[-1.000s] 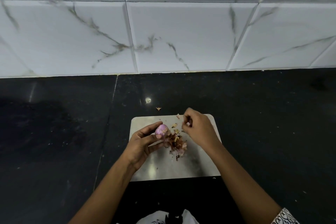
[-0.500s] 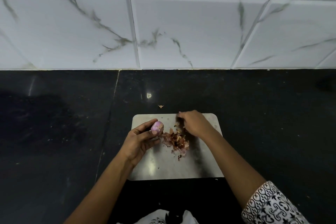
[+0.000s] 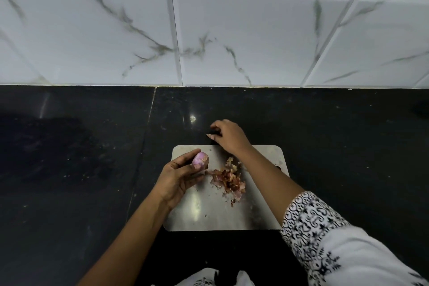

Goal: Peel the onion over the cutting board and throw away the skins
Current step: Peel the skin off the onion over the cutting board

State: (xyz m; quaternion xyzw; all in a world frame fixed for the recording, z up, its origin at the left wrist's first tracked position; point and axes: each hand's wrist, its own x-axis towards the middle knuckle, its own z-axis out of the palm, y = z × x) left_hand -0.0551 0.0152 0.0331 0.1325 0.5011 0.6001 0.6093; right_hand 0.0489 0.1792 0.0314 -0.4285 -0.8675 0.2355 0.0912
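Your left hand [image 3: 178, 176] grips peeled onion [image 3: 200, 160] over cutting board [image 3: 209, 216], mid-frame; right hand [image 3: 228, 136] at skin scrap [image 3: 210, 136] just above, pinch unclear.

The desk [image 3: 69, 169] was black polished stone, glossy, catching a point of light and dusted with pale specks. The cutting board [image 3: 209, 211] looked like brushed metal, with a dull sheen, faintly streaked. The skins [image 3: 229, 179] on it were dry, papery, crinkled and matt. The onion [image 3: 200, 160] showed smooth, slightly shiny flesh. The wall tiles [image 3: 255, 30] were glossy, smooth, marble-look ceramic. The sleeve [image 3: 325, 239] was soft printed cloth, matt.
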